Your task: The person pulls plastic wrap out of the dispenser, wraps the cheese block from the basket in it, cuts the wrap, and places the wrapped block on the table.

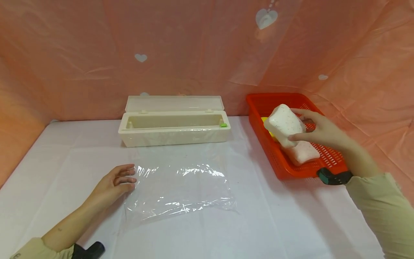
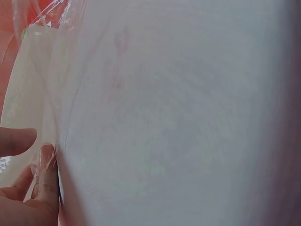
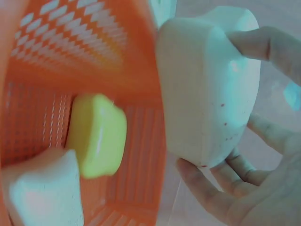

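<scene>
1. The right hand [image 1: 318, 130] grasps the white block [image 1: 283, 124] near the left wall of the red basket [image 1: 269, 155].
2. A yellow block [image 3: 99, 136] and a pale block [image 1: 304, 153] lie inside it.
3. The left hand [image 1: 111, 185], with loose fingers, is at the plastic film's [image 1: 181, 187] left edge.

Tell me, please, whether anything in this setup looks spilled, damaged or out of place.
Nothing looks spilled or broken. Only the clear film is a little untidy: it lies wrinkled on the white tabletop, its near edge slanted and crinkled. The white block has dark specks, possibly just its pattern.
</scene>
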`<state>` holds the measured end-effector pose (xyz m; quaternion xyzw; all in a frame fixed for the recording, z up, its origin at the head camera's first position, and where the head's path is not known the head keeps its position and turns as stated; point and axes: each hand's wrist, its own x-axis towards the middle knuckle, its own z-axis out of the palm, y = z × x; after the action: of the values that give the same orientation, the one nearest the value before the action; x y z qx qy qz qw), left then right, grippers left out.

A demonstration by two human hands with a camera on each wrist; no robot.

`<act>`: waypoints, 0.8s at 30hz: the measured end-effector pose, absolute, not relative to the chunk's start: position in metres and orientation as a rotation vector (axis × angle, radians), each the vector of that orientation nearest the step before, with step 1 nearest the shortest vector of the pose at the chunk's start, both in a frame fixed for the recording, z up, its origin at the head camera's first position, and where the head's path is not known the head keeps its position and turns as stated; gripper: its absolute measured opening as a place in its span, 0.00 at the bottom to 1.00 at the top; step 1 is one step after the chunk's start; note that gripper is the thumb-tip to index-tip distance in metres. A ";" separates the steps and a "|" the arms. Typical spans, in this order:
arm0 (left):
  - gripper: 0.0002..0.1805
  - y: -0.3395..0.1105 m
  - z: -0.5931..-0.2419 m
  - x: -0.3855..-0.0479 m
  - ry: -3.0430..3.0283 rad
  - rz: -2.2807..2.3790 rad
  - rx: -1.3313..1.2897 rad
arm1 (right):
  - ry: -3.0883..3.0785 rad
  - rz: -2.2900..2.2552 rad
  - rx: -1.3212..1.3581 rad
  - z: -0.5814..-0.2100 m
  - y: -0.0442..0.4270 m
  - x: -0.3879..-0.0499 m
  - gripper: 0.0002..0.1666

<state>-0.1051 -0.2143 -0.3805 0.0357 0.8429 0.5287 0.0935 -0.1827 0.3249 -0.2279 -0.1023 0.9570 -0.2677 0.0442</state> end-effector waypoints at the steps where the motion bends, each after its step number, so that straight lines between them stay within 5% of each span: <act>1: 0.33 -0.215 -0.381 -0.105 2.502 1.568 0.108 | 2.937 -0.839 -0.334 -0.228 0.321 -0.182 0.46; 24: 0.33 -0.215 -0.381 -0.103 2.508 1.607 0.120 | 2.912 -1.172 -0.548 -0.254 0.237 -0.174 0.47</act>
<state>-0.1033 -0.2149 -0.3807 0.0402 0.8387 0.5372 0.0801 -0.1742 0.2369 -0.2543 -0.1718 0.9136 -0.3678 -0.0226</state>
